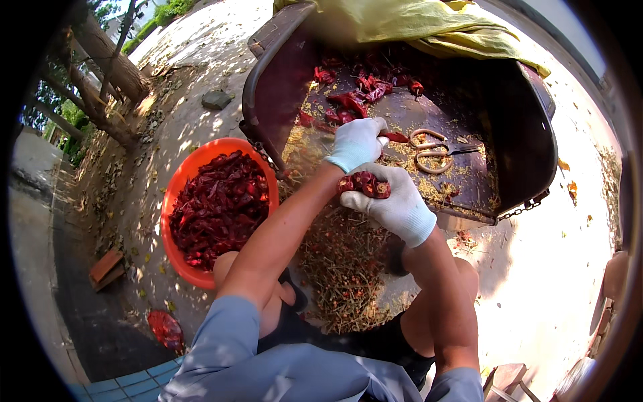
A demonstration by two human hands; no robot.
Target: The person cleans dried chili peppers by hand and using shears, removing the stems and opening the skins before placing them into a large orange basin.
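Note:
My left hand (358,143), in a white glove, reaches over the dark trough (251,90). Its fingers are closed on a dried red chili pepper (396,137), whose end sticks out at the right. Closer to me, my gloved right hand (392,204) is wrapped round a small bunch of dried chili peppers (365,185); some show open ends. Scissors (432,153) with wrapped loop handles lie in the trough to the right of my left hand. Loose dried chilies (362,97) and scattered yellow seeds are spread over the trough floor.
An orange basin (175,249) full of dried red chilies stands at my left. Cut stems (345,275) are heaped between my feet. A yellow-green cloth (429,27) drapes the trough's far edge. A stone (216,100), a brick (106,266) and trees (114,63) are farther left.

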